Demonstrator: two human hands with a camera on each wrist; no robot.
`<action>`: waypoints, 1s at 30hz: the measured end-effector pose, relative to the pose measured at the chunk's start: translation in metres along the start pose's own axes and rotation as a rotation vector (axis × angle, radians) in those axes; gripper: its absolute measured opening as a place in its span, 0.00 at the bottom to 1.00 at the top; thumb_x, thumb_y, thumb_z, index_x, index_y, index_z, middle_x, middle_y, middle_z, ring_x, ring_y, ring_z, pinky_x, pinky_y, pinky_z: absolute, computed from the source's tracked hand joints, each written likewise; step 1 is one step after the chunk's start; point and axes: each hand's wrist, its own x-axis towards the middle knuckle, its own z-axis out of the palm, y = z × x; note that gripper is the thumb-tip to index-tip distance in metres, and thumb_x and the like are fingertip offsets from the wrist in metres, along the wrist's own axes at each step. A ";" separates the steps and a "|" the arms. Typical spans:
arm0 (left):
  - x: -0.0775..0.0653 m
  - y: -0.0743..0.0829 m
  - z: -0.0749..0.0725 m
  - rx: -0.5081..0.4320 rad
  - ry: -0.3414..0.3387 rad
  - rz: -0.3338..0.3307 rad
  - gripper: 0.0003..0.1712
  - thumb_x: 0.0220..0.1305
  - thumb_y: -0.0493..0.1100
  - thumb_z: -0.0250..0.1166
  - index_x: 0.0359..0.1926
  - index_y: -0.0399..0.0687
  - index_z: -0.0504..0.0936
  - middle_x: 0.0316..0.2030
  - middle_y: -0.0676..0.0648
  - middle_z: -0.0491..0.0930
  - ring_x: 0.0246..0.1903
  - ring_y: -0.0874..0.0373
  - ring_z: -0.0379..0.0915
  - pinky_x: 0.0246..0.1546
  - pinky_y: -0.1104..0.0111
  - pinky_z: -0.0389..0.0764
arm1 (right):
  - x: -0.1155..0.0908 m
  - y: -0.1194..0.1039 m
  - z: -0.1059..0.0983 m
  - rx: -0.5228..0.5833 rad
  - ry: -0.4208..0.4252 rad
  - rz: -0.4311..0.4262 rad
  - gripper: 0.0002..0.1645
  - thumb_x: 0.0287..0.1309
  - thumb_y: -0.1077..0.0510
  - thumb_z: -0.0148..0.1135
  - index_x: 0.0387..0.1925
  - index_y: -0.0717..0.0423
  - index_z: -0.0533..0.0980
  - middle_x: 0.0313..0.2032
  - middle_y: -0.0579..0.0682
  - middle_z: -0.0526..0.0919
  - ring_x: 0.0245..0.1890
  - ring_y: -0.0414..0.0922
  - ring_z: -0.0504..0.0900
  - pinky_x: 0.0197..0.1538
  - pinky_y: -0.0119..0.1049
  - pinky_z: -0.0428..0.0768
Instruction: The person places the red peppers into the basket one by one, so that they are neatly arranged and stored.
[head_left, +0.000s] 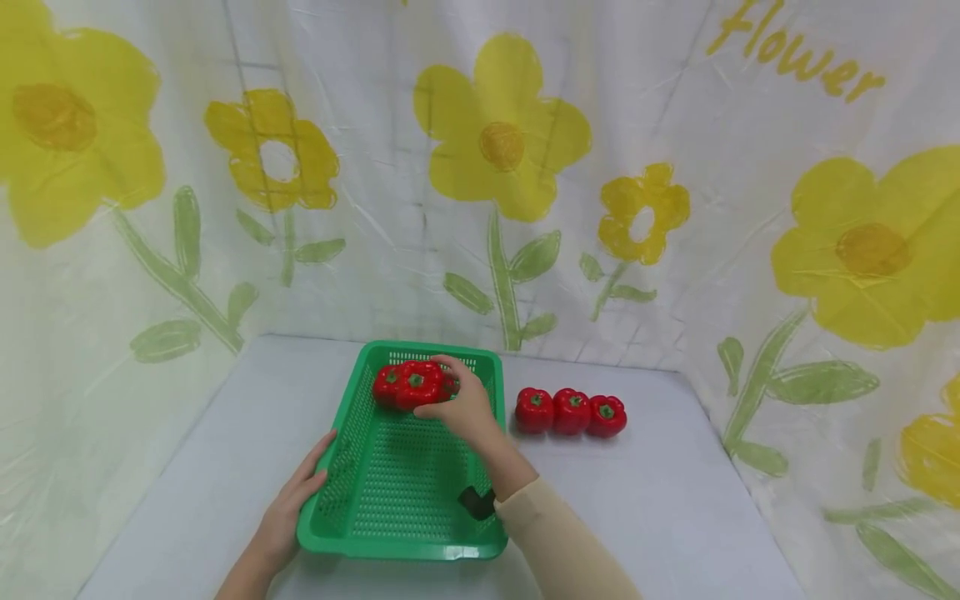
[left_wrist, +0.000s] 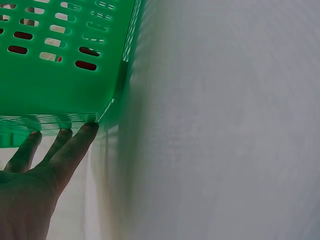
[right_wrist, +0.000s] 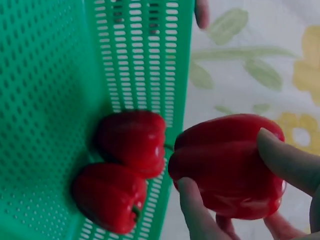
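My right hand (head_left: pixel 463 404) grips a red bell pepper (right_wrist: pixel 227 167) between thumb and fingers, holding it up above the far end of the green plastic basket (head_left: pixel 405 546). Two more red peppers lie in that end of the basket: one pepper (right_wrist: pixel 132 142) with its stem toward the held one, and another pepper (right_wrist: pixel 110 197) beside it. In the head view the held pepper partly covers them. My left hand (head_left: pixel 288 508) is at the basket's left side; in the left wrist view its fingers (left_wrist: pixel 75 150) are extended with the tips against the outer wall.
Right of the basket, three red peppers (head_left: pixel 572 411) stand in a row on the white table (head_left: pixel 637 517). A black piece (head_left: pixel 477 502) shows by the right sleeve, over the basket's near right corner. Behind the table hangs a flower-printed curtain (head_left: pixel 375 275).
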 end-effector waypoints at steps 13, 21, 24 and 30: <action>0.001 -0.001 0.001 0.008 0.016 -0.001 0.32 0.81 0.58 0.38 0.81 0.71 0.45 0.81 0.49 0.35 0.79 0.38 0.27 0.65 0.69 0.60 | 0.012 0.013 0.042 -0.156 -0.032 0.100 0.47 0.39 0.65 0.83 0.62 0.44 0.71 0.58 0.52 0.78 0.59 0.54 0.75 0.47 0.49 0.86; -0.001 -0.002 0.002 -0.014 0.004 -0.008 0.32 0.81 0.58 0.37 0.81 0.69 0.43 0.81 0.46 0.34 0.79 0.36 0.27 0.62 0.70 0.68 | 0.015 0.022 0.060 -0.189 -0.046 0.134 0.47 0.37 0.66 0.84 0.61 0.46 0.70 0.58 0.53 0.78 0.57 0.53 0.75 0.47 0.48 0.86; -0.001 -0.001 0.002 -0.024 0.004 -0.003 0.32 0.82 0.57 0.37 0.81 0.68 0.44 0.81 0.47 0.34 0.79 0.37 0.27 0.56 0.80 0.67 | 0.017 0.025 0.066 -0.223 -0.050 0.133 0.47 0.37 0.65 0.84 0.61 0.47 0.70 0.57 0.53 0.78 0.57 0.52 0.76 0.48 0.47 0.85; -0.001 0.000 0.002 -0.015 0.009 0.011 0.31 0.82 0.57 0.37 0.81 0.69 0.45 0.81 0.47 0.35 0.79 0.37 0.28 0.56 0.80 0.65 | 0.018 0.027 0.076 -0.285 -0.062 0.133 0.48 0.37 0.63 0.85 0.61 0.48 0.68 0.55 0.53 0.78 0.56 0.51 0.75 0.46 0.47 0.86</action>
